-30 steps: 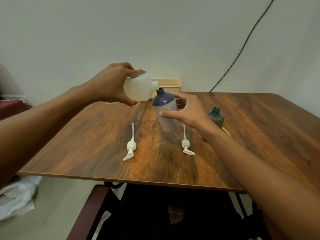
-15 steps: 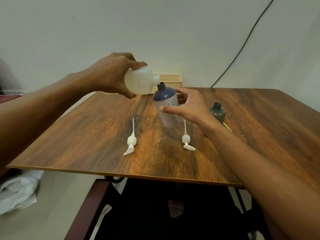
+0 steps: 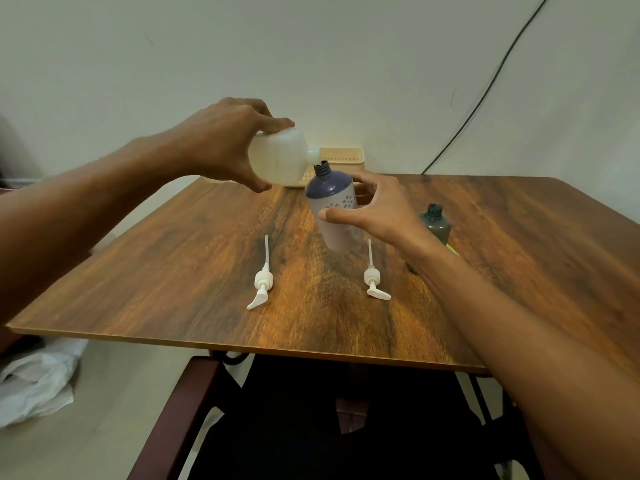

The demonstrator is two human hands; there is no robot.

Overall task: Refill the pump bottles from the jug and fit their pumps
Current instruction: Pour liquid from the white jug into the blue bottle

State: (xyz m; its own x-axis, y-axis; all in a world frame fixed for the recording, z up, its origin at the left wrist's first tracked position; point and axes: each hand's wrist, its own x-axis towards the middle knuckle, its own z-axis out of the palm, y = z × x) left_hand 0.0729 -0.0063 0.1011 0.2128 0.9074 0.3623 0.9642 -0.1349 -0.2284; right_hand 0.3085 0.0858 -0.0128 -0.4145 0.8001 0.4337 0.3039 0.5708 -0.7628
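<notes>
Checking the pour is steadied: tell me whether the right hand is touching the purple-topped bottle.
Touching. The head view shows the right hand wrapped round the purple-topped bottle, thumb pressed across its front.

Likely a plain room in a home.
A wood-grain table (image 3: 166,271) stands against a bare painted wall (image 3: 311,46) with a loose black cable (image 3: 485,93) hanging down it. A beige plastic basket (image 3: 343,156) sits at the table's far edge and a grey pump bottle (image 3: 435,226) stands on top. A dark red chair (image 3: 180,410) stands at the near edge, and a crumpled white plastic bag (image 3: 34,382) lies on the pale floor.
</notes>
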